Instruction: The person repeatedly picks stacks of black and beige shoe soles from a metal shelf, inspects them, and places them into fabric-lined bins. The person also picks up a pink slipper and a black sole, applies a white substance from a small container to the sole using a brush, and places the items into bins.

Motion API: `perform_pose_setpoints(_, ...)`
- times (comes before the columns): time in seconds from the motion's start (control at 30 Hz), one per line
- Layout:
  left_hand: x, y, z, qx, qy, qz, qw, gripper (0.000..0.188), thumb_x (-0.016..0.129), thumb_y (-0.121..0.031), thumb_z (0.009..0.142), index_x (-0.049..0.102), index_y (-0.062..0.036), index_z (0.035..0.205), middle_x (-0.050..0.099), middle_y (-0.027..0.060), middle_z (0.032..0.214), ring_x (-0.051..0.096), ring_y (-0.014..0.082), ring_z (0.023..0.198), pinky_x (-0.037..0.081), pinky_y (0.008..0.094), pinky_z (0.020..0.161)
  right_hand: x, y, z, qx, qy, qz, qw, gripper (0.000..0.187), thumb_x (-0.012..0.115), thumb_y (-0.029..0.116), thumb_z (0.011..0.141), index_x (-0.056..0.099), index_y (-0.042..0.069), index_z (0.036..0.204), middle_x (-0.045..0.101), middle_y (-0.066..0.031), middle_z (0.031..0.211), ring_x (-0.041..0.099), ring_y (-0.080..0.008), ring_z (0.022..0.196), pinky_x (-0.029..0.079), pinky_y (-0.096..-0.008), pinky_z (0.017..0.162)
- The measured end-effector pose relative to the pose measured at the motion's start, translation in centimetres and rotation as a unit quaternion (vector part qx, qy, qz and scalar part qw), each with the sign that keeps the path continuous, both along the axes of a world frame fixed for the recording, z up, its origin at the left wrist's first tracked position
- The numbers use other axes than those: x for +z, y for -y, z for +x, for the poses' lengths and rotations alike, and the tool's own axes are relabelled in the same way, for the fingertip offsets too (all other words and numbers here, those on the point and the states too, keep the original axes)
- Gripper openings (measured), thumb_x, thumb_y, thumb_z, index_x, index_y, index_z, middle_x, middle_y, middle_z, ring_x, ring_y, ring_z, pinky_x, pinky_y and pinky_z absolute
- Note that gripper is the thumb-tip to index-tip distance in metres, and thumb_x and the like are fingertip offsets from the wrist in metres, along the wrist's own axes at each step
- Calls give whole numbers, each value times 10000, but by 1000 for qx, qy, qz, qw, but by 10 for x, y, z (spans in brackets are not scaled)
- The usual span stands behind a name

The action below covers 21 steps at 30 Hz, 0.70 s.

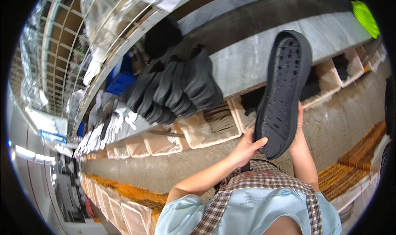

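Observation:
A black shoe sole (284, 86) is held up before me, its hollowed inner side facing me and its long axis nearly upright. My left hand (248, 146) grips the lower left edge, thumb over the rim. Along the lower right edge my right hand (298, 128) holds it too, its fingers mostly hidden behind the sole. Left of it, several dark grey soles (177, 84) lie stacked in overlapping rows on the grey worktable (243, 62).
Pale bins (212, 130) line the table's front edge, some holding soles. White pieces (113, 125) lie farther left, near a blue box (121, 76). Wire shelving (62, 49) rises at left. A bright green glove-like item (365, 18) sits far right. Orange-brown stacks (346, 169) stand beside me.

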<state>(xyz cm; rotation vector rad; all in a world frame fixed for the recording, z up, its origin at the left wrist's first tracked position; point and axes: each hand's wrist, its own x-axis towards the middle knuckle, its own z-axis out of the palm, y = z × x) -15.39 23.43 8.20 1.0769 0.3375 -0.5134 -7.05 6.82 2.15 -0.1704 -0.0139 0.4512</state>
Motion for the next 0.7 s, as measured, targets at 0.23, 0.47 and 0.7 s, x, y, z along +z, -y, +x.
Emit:
perform_pose_setpoints(0.23, -10, -39, 103, -105, 156, 17, 982, 781, 600, -449, 858, 257, 27, 1375, 395, 200, 1356, 470, 278, 1194, 418, 388, 992, 37, -3, -17, -59, 17, -95, 994, 654, 611, 295, 855, 295, 117, 1399, 449, -86, 1334, 486, -224, 1190, 429, -381, 993)
perform_pose_setpoints(0.47, -49, -35, 158, -130, 36, -130, 982, 696, 608, -408, 843, 336, -12, 1347, 436, 167, 1328, 512, 284, 1142, 427, 392, 971, 57, -15, -26, -183, -31, -241, 953, 860, 646, 312, 820, 78, 126, 1438, 302, -150, 1380, 378, -267, 1247, 367, -426, 1021)
perform_pose_setpoints(0.7, -70, -24, 156, -169, 12, -135, 976, 704, 624, -406, 812, 354, -15, 1331, 449, 164, 1308, 517, 286, 1131, 427, 390, 964, 57, -14, -24, -181, -28, -282, 942, 937, 679, 320, 771, 54, 102, 1434, 282, -161, 1384, 364, -285, 1257, 367, -430, 1020)
